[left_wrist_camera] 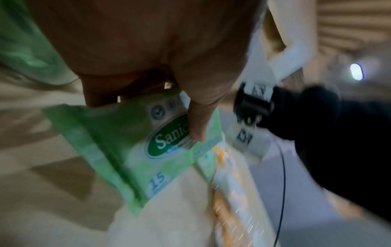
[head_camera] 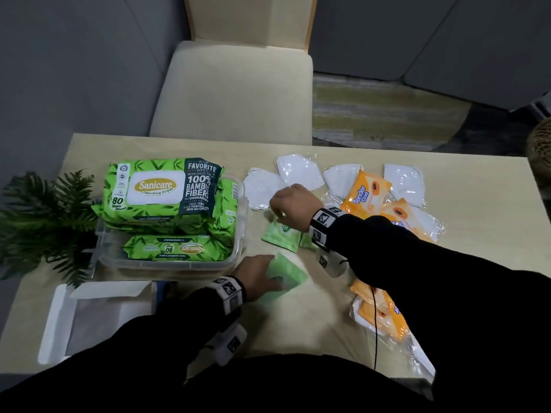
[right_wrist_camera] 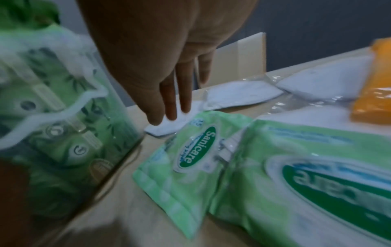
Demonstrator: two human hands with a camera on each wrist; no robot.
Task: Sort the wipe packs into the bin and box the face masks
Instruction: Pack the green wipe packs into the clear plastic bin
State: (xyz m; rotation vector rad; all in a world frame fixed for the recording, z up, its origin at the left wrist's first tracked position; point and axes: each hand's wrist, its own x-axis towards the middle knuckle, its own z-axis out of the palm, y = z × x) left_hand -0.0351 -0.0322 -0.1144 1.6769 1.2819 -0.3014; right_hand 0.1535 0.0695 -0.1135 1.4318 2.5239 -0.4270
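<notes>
The left hand (head_camera: 256, 277) holds a small green wipe pack (left_wrist_camera: 148, 147), thumb pressed on its front, just off the clear bin's (head_camera: 238, 242) near right corner. The bin lies to the left of the pack and is the nearer place to go. Big green packs (head_camera: 162, 189) are piled high in it, so room looks tight. The white box (head_camera: 98, 311) sits open at the table's near left corner. The right hand (head_camera: 290, 204), fingers straight and holding nothing, hovers over another small green pack (right_wrist_camera: 186, 155), beside a wrapped face mask (right_wrist_camera: 239, 95). Orange packs (head_camera: 365, 189) lie further right.
</notes>
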